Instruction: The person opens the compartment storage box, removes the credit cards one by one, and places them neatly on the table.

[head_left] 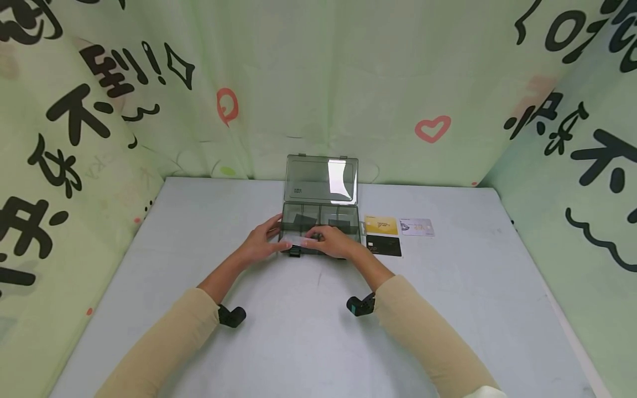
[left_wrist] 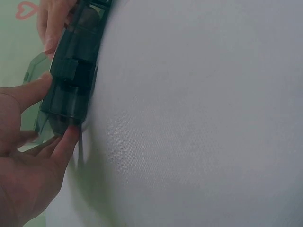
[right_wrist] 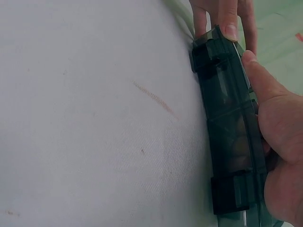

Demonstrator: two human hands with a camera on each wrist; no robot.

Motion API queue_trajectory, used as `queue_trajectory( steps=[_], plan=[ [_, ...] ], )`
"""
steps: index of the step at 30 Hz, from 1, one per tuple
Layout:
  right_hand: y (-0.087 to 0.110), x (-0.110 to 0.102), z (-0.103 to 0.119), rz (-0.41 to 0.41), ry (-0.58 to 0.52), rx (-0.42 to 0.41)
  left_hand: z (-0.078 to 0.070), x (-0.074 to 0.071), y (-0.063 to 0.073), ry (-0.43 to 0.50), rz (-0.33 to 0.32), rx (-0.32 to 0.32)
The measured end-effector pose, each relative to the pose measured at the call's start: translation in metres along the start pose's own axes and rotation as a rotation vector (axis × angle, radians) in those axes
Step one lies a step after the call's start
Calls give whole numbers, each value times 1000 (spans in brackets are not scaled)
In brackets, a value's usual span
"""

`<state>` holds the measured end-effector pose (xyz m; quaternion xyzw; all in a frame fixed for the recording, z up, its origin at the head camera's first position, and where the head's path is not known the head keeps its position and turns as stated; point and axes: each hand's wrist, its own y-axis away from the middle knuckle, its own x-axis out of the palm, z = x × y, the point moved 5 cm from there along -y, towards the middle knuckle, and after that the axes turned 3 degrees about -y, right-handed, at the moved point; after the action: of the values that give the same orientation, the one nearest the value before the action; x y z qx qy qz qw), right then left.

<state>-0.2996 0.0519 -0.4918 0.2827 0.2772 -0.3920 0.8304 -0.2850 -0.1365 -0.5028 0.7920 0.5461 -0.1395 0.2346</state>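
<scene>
A smoky see-through divided box (head_left: pixel 352 231) stands near the back of the table with its hinged lid (head_left: pixel 314 178) raised. My left hand (head_left: pixel 260 241) grips its front left corner, thumb at the rim and fingers around the end wall (left_wrist: pixel 66 120). Over the front left compartment, my right hand (head_left: pixel 330 241) pinches a pale flat card (head_left: pixel 297 240), with some fingers down inside the box. The card is mostly hidden by the hands. Dark flat pieces (head_left: pixel 304 220) show in the rear compartments.
Right of the box lie a yellow card (head_left: pixel 380 225), a black card (head_left: pixel 383 246) and a pale purple card (head_left: pixel 417 227). A printed green curtain (head_left: pixel 388 83) hangs behind and beside the white table (head_left: pixel 308 331).
</scene>
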Motion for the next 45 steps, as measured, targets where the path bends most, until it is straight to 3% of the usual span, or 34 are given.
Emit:
queue_trajectory(
  steps=[8,15,24,36,45],
  plan=[
    [0,-2,-2,-110,-60,11,1,0,-1,-5,-12,-16],
    [2,-3,-5,-149,-134,52,1,0,-1,-4,-14,-22],
    [4,-5,-4,-213,-210,7,2,1,-1,10,-18,-31],
    [7,-8,-5,-247,-204,-61,3,1,-1,8,-13,-27],
    [12,-13,-8,-273,-232,-19,0,1,1,-2,-14,-27]
  ],
)
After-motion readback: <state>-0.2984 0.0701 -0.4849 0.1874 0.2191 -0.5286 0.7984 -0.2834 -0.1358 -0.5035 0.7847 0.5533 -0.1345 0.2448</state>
